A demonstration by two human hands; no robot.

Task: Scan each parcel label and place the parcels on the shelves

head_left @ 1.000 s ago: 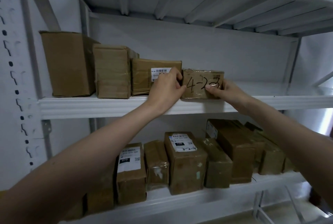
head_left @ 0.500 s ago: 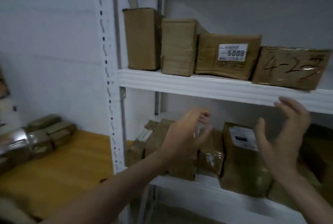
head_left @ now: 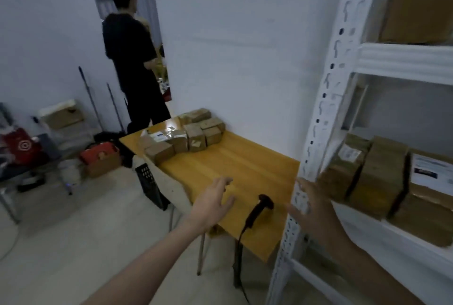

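Note:
A pile of several brown taped parcels (head_left: 182,136) lies at the far end of a yellow wooden table (head_left: 230,169). A black handheld scanner (head_left: 260,207) with a trailing cable rests near the table's front edge. My left hand (head_left: 213,203) hovers over the table just left of the scanner, fingers spread and holding nothing. My right hand (head_left: 312,209) is empty too, fingers apart, in front of the white shelf upright (head_left: 326,98). More parcels (head_left: 375,174) stand on the lower shelf at right.
A person in black (head_left: 133,59) stands by the doorway at the back left. On the floor left of the table sit cardboard boxes (head_left: 101,160), a red bag (head_left: 20,146) and a black crate (head_left: 150,182). An upper shelf (head_left: 404,60) holds a large box.
Both hands have let go of the marked parcel on the upper shelf and come down. My view has swung left from the shelves to the table with the scanner.

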